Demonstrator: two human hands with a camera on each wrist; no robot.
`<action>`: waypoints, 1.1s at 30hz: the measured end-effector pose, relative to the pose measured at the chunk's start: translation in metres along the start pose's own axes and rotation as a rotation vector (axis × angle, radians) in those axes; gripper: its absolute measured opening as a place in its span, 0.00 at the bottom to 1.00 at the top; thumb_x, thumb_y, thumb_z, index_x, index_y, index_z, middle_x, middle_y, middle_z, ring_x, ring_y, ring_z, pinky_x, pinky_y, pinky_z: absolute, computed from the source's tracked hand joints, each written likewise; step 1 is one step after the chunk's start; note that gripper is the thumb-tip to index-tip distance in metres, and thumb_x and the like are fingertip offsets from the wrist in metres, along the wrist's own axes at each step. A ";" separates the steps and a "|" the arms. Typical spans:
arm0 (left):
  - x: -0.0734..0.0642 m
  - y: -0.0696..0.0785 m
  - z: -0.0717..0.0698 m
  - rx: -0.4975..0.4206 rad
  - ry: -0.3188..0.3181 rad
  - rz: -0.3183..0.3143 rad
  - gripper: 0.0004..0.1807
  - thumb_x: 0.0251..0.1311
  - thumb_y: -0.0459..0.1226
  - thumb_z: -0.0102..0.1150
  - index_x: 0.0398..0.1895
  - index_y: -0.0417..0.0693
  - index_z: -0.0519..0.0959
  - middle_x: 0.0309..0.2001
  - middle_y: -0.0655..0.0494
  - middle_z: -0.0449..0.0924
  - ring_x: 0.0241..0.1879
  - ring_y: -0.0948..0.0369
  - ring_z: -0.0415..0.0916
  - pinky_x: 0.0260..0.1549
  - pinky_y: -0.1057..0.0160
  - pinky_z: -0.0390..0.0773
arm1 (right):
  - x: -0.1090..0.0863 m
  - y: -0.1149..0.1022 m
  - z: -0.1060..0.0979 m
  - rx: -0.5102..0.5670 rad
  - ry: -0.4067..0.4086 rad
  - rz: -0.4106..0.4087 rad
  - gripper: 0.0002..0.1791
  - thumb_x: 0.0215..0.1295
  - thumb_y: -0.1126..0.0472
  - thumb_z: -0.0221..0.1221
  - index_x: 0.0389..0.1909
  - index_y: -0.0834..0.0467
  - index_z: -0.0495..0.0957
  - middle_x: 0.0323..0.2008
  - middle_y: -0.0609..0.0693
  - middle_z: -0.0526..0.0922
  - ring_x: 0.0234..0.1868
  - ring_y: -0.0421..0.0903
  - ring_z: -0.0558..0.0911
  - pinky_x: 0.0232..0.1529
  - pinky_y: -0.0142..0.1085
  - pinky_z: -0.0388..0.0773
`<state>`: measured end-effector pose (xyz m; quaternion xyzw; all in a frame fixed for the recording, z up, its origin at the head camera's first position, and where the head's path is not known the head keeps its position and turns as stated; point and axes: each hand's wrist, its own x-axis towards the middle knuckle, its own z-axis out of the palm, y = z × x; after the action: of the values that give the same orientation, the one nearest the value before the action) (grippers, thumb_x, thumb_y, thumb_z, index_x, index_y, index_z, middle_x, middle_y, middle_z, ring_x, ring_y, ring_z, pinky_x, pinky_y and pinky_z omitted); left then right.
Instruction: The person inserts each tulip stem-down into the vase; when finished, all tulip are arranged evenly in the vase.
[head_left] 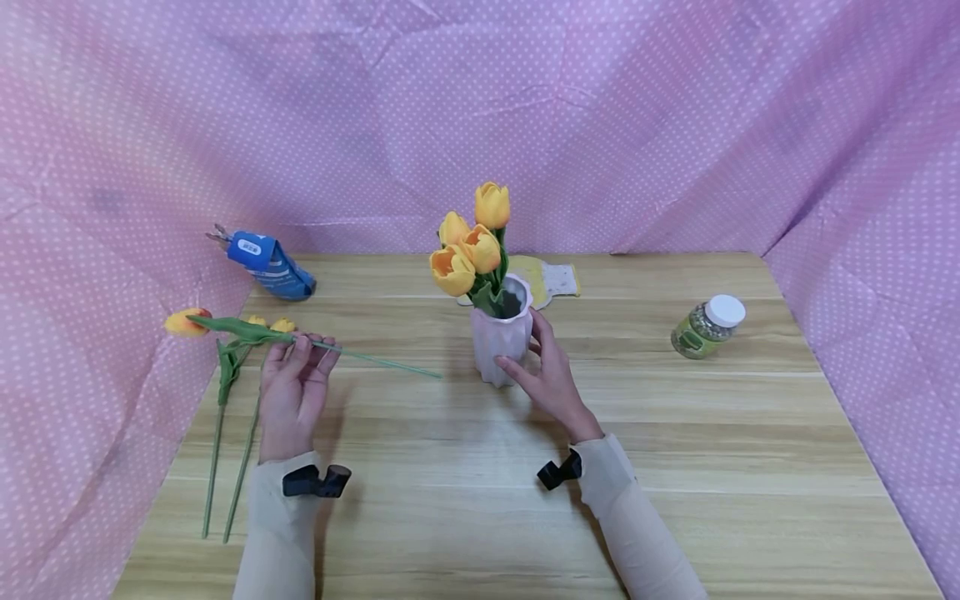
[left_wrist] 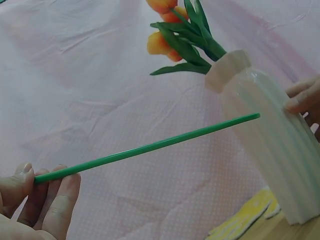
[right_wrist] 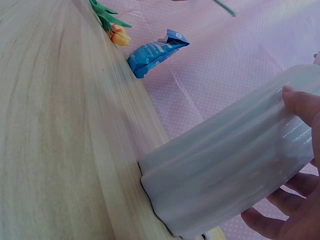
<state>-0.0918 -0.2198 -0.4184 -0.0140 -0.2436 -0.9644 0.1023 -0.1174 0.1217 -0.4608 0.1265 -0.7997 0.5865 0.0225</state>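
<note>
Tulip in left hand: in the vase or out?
Out. The left hand pinches the tulip by its stem; the stem's bare end shows in the head view, left of the vase.

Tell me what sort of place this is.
Probably a makeshift filming booth: pink dotted cloth hangs behind and beside a wood-grained table, and black wrist-worn devices suggest recording.

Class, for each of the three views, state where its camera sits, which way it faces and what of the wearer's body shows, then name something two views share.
Head: on the head, facing forward and down at the table; the left hand, right hand and both sleeves show.
Left wrist: on that wrist, facing the green stem and the vase behind it; part of each hand shows.
Right wrist: on that wrist, facing the vase, with the blue packet beyond; part of the right hand shows.
Shared: both wrist views show the vase and right hand.
</note>
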 end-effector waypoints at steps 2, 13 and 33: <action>0.001 -0.001 0.006 -0.002 0.002 0.001 0.11 0.71 0.23 0.44 0.35 0.32 0.78 0.34 0.39 0.85 0.38 0.48 0.87 0.46 0.52 0.89 | 0.000 0.000 0.000 -0.003 0.002 -0.004 0.47 0.65 0.57 0.67 0.78 0.49 0.50 0.76 0.55 0.63 0.74 0.57 0.68 0.70 0.60 0.71; 0.012 -0.013 0.039 -0.070 -0.005 0.043 0.11 0.71 0.23 0.44 0.33 0.30 0.78 0.32 0.38 0.84 0.35 0.46 0.86 0.42 0.51 0.89 | 0.000 0.001 0.001 -0.011 0.003 -0.015 0.48 0.64 0.57 0.67 0.78 0.48 0.49 0.76 0.55 0.63 0.73 0.57 0.68 0.69 0.59 0.72; 0.033 -0.033 0.080 -0.103 0.023 0.081 0.01 0.63 0.23 0.57 0.35 0.32 0.75 0.31 0.39 0.83 0.32 0.47 0.85 0.38 0.53 0.90 | 0.001 0.002 0.000 -0.009 -0.001 -0.007 0.47 0.64 0.56 0.67 0.78 0.46 0.50 0.76 0.54 0.63 0.73 0.56 0.68 0.69 0.58 0.72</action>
<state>-0.1323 -0.1602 -0.3609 -0.0179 -0.1917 -0.9708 0.1431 -0.1191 0.1214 -0.4622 0.1294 -0.8020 0.5826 0.0248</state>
